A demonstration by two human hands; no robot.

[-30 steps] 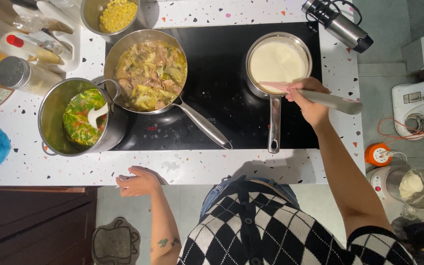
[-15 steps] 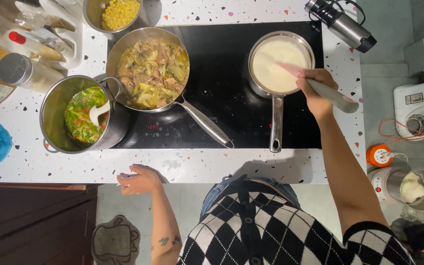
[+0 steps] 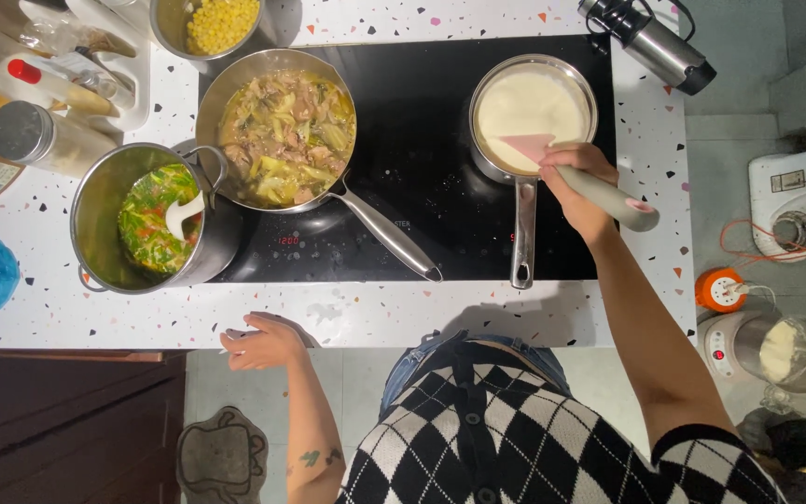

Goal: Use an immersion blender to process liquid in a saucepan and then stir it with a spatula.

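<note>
Worktop (image 3: 478, 322): white speckled stone, carrying a black glass hob (image 3: 422, 140) set into it; I stand at its near edge.
Stockpot (image 3: 146, 219): steel, off the hob's left edge on the worktop, holding green leaves and red bits in broth, with a white spoon (image 3: 182, 215) standing in it.
Frying pan (image 3: 286, 126): on the hob's left half, full of pale cabbage and meat pieces; its long handle points toward me and to the right. Its rim touches the stockpot's handle.
Saucepan (image 3: 532, 112): on the hob's right half, filled with smooth cream-white sauce; its straight handle runs toward me.
Corn bowl (image 3: 221, 23): steel, yellow kernels, at the far edge behind the frying pan.
Right hand (image 3: 578, 191): just beside the saucepan's near rim, fingers wrapped tight round the grey handle of the spatula.
Spatula (image 3: 599, 191): pink blade dips into the sauce at the near side of the saucepan; the handle slants out to the right over the hob's edge.
Left hand (image 3: 263, 343): resting on the worktop's near edge, well apart from the pans. Fingers bent loosely over the edge, holding nothing I can make out.
Jars and bottles (image 3: 25, 103): clustered at the far left, beside the stockpot.
</note>
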